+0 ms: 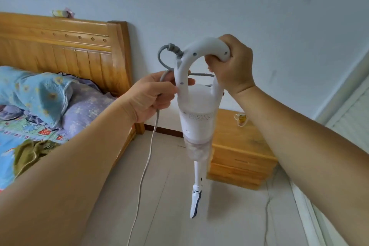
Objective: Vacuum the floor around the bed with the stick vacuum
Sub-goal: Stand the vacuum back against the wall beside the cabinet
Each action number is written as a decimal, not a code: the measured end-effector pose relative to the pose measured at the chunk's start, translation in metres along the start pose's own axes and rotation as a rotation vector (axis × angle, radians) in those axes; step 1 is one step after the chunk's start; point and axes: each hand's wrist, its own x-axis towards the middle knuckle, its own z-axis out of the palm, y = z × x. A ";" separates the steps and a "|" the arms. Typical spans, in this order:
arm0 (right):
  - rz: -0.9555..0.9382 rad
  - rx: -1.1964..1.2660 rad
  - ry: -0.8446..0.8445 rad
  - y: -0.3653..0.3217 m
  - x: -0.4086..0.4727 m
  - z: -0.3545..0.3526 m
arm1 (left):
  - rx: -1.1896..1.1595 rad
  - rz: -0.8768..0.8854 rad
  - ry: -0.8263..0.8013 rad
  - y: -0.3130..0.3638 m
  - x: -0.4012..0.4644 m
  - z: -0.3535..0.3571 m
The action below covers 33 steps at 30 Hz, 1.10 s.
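Note:
A white stick vacuum [196,118] hangs upright in front of me, its floor head [195,203] lifted above the pale floor [169,195]. My right hand [232,66] is closed around the top of its loop handle. My left hand [154,96] grips the grey power cord [148,162] beside the handle's left leg; the cord loops out of the handle top and trails down to the floor. The wooden bed [65,50] with blue and purple bedding stands at the left.
A wooden nightstand [239,152] stands against the wall right of the bed, with a small cup [241,119] on top. A thin dark cable [266,209] runs along the floor at the right near a white door frame [311,211]. Olive clothing [34,152] lies on the bed.

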 end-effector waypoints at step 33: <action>-0.210 -0.532 -0.505 0.462 0.314 0.154 | 0.238 0.060 0.466 -0.086 0.517 -0.092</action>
